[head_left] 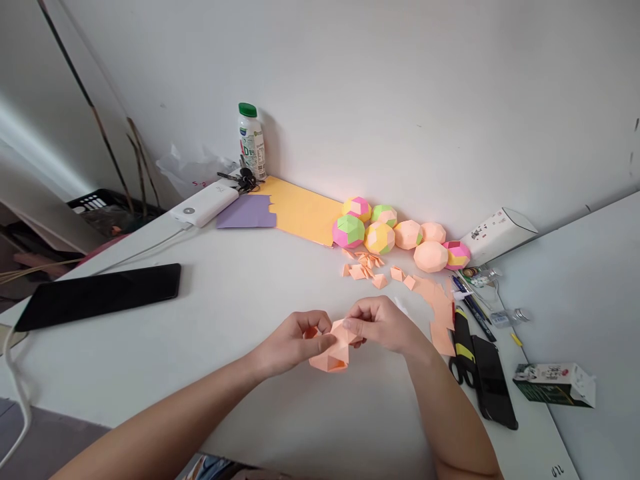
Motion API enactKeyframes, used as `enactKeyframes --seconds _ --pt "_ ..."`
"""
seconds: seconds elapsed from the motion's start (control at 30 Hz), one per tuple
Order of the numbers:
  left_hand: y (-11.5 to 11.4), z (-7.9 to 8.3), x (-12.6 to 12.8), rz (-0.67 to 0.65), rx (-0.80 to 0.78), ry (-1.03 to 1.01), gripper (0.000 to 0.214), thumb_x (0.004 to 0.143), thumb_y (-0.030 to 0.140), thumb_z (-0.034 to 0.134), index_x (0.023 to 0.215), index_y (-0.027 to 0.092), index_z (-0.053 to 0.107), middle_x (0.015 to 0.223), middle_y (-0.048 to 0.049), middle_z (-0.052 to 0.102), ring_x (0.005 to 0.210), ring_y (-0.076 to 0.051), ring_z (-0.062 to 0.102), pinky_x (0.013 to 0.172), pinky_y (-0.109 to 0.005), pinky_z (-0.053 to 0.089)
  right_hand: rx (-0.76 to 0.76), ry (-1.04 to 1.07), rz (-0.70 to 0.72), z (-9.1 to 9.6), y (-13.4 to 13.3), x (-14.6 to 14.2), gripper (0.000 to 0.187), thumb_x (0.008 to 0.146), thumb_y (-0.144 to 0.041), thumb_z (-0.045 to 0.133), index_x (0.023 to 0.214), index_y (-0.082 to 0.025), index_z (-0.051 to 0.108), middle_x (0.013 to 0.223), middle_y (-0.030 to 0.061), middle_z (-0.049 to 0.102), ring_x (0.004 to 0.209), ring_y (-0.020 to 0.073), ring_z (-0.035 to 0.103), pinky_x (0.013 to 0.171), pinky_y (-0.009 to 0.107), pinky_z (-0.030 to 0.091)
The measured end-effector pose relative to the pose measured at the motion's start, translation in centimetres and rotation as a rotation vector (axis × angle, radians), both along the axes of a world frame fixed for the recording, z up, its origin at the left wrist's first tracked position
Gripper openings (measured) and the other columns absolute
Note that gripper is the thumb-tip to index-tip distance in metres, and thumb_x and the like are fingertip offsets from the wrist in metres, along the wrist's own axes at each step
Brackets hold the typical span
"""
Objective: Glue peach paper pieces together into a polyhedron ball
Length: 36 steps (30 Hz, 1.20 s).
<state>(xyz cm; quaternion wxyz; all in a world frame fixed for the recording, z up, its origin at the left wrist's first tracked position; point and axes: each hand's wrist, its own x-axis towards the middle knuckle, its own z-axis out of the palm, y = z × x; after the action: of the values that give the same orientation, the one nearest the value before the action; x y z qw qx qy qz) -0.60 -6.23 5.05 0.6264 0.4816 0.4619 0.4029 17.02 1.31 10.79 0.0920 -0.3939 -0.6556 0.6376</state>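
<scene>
left hand [294, 341] and right hand [383, 323] both pinch the peach paper shape [330, 361]; beyond it lie loose peach pieces [369, 261] and faceted paper balls [380, 238]

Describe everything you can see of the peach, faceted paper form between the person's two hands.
This peach, faceted paper form looks hollow and made of thin folded paper: flat faces meet at angled creases. A shaded opening shows at its lower edge. The left grip pinches its left side, the right grip its upper right, each hiding part. It is held over the white tabletop; whether it touches is unclear.
</scene>
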Motion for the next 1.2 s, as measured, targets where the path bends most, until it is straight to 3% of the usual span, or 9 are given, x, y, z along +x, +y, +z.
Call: enactKeyframes --seconds 0.57,0.73,1.03,1.13,1.2 --pt "0.0 0.3 -0.3 -0.041 0.11 0.129 0.02 0.076 0.032 0.057 0.065 0.018 0.049 0.072 0.0013 0.047 0.064 -0.012 0.042 0.059 -0.024 0.035 -0.073 0.009 0.109 -0.2 0.2 0.1 0.024 0.072 -0.038 0.066 0.07 -0.015 0.061 0.067 -0.0001 0.058 0.063 0.0114 0.056 0.061 0.025 0.047" --pt "0.0 0.6 -0.3 -0.04 0.124 0.159 0.022 0.076 0.035 0.057 0.064 0.018 0.049 0.074 0.0002 0.049 0.065 -0.012 0.044 0.06 -0.025 0.036 -0.018 -0.035 0.141 -0.5 0.2 0.1 0.021 0.075 -0.036 0.063 0.071 -0.016 0.059 0.069 -0.0003 0.055 0.063 0.0107 0.052 0.058 0.023 0.044" --pt "0.1 0.4 -0.2 -0.022 0.148 0.187 0.019 0.076 0.032 0.058 0.064 0.018 0.052 0.078 -0.0016 0.055 0.066 -0.013 0.047 0.062 -0.025 0.039 -0.024 -0.056 0.123 -1.0 -0.1 -0.4 0.017 0.074 -0.028 0.059 0.064 -0.017 0.05 0.06 -0.004 0.045 0.056 0.0095 0.047 0.052 0.022 0.038" --pt "0.1 0.6 -0.2 0.026 0.183 0.2 0.016 0.076 0.033 0.058 0.069 0.018 0.056 0.089 -0.0045 0.056 0.079 -0.016 0.051 0.072 -0.028 0.041 -0.001 -0.029 0.084 -1.2 -0.1 -0.5 0.017 0.075 -0.026 0.057 0.063 -0.017 0.048 0.06 -0.0037 0.045 0.056 0.0093 0.046 0.052 0.022 0.038" --pt "0.2 0.6 -0.3 0.124 0.218 0.188 0.016 0.077 0.035 0.058 0.084 0.021 0.06 0.104 -0.0064 0.055 0.096 -0.02 0.05 0.083 -0.029 0.04 0.01 0.018 0.035 -1.4 0.0 -0.7 0.017 0.076 -0.026 0.056 0.063 -0.017 0.049 0.061 -0.0028 0.047 0.057 0.0099 0.046 0.054 0.023 0.039"
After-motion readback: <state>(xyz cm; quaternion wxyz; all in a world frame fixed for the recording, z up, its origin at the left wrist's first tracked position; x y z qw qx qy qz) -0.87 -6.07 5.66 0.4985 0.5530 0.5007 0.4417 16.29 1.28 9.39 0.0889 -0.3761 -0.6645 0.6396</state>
